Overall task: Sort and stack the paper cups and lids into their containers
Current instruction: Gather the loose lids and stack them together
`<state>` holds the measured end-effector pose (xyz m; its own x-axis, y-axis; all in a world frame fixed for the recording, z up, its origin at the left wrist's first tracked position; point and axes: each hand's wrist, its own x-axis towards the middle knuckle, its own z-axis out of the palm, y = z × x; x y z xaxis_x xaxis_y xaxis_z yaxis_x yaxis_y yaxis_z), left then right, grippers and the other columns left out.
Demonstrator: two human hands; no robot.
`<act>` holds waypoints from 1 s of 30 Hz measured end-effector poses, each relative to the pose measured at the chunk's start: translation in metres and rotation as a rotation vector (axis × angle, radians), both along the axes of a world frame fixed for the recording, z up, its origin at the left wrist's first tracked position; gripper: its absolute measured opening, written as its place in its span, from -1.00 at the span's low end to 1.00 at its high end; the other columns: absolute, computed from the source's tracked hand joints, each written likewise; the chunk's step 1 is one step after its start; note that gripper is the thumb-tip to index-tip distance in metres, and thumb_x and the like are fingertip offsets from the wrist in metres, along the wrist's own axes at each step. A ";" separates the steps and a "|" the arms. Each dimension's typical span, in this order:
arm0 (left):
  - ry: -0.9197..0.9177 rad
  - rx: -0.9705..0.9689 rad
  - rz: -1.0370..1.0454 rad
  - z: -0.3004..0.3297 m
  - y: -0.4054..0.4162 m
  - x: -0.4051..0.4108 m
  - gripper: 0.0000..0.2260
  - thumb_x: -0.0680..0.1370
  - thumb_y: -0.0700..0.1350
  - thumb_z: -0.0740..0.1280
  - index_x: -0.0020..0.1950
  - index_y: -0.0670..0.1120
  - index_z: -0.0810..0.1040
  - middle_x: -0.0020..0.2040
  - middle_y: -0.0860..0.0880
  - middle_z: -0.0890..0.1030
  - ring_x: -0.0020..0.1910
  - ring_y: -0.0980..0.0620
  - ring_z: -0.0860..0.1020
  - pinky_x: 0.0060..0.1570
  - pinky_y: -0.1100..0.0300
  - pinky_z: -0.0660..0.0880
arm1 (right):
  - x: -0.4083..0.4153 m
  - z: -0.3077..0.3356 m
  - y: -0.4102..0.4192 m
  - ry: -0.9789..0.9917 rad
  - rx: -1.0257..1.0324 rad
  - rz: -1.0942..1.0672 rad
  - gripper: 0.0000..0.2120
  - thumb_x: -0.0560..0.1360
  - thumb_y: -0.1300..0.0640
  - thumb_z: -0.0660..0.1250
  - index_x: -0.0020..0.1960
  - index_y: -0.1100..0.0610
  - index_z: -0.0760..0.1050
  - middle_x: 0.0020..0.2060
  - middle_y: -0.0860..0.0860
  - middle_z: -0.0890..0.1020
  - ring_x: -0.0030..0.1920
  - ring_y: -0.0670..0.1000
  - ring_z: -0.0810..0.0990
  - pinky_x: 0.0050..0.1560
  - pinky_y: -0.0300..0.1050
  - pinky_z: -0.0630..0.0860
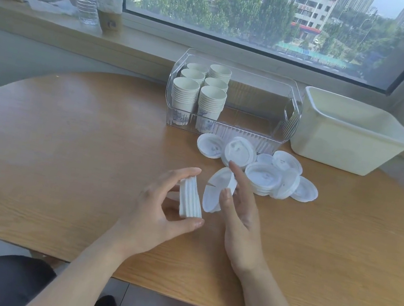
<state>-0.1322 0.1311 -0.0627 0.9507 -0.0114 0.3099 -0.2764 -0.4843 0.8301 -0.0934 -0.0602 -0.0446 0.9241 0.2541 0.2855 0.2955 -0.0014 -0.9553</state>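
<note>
Fingers [186, 174] of the left hand [158, 215] grip a lid stack [190, 199] near the clear bin [289, 119]; right hand [241, 213] pinches one lid [217, 190] — misaligned, the stack may slip.

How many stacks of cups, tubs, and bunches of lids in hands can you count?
Stacks of paper cups in the clear bin: 6
Containers, the clear bin and the cream tub: 2
Lid bunches held: 2, a stack of lids in the left hand and a single lid in the right hand
Total: 10
The loose lids overlap too much to count.
</note>
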 end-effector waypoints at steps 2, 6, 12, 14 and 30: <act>-0.003 0.010 0.003 -0.001 0.000 0.001 -0.23 0.42 0.09 0.66 0.53 0.37 0.36 0.36 0.37 0.48 0.40 0.19 0.50 0.33 -0.04 0.57 | 0.000 -0.001 0.000 -0.009 0.035 -0.009 -0.54 0.60 -0.13 0.33 0.48 -0.13 0.42 0.38 -0.21 0.56 0.30 -0.30 0.53 0.24 -0.44 0.42; -0.018 -0.021 0.002 -0.001 -0.001 0.002 -0.24 0.40 0.16 0.63 0.51 0.38 0.37 0.34 0.33 0.50 0.36 0.16 0.54 0.26 0.04 0.62 | 0.000 -0.003 0.000 0.021 0.111 -0.019 -0.52 0.52 -0.11 0.44 0.33 0.07 0.42 0.20 0.08 0.64 0.18 -0.06 0.65 0.16 -0.23 0.54; -0.018 -0.162 0.056 0.000 0.001 0.001 -0.25 0.37 0.17 0.62 0.51 0.32 0.40 0.34 0.21 0.60 0.30 0.06 0.62 0.28 -0.05 0.61 | 0.002 -0.006 0.000 0.047 0.064 0.021 -0.59 0.48 -0.04 0.52 -0.04 0.28 0.47 0.21 0.04 0.70 0.20 0.05 0.70 0.13 -0.15 0.59; -0.029 -0.185 0.066 0.000 0.002 0.001 -0.25 0.39 0.13 0.63 0.52 0.29 0.41 0.35 0.21 0.60 0.33 0.06 0.61 0.28 -0.07 0.61 | 0.002 -0.005 0.000 0.044 0.009 0.065 -0.59 0.48 -0.08 0.51 -0.12 0.27 0.51 0.21 0.01 0.71 0.20 0.07 0.70 0.13 -0.15 0.59; -0.046 -0.216 0.031 -0.004 0.005 0.001 -0.21 0.42 0.09 0.62 0.59 0.23 0.35 0.44 0.14 0.56 0.40 -0.01 0.56 0.29 -0.10 0.60 | 0.002 0.000 0.001 0.042 0.000 0.118 -0.70 0.57 -0.04 0.44 0.24 0.04 0.57 0.19 0.06 0.70 0.17 0.14 0.68 0.13 -0.02 0.63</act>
<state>-0.1307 0.1359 -0.0663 0.9342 0.0893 0.3454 -0.3044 -0.3054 0.9023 -0.0919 -0.0589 -0.0441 0.8991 0.3614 0.2471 0.2532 0.0313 -0.9669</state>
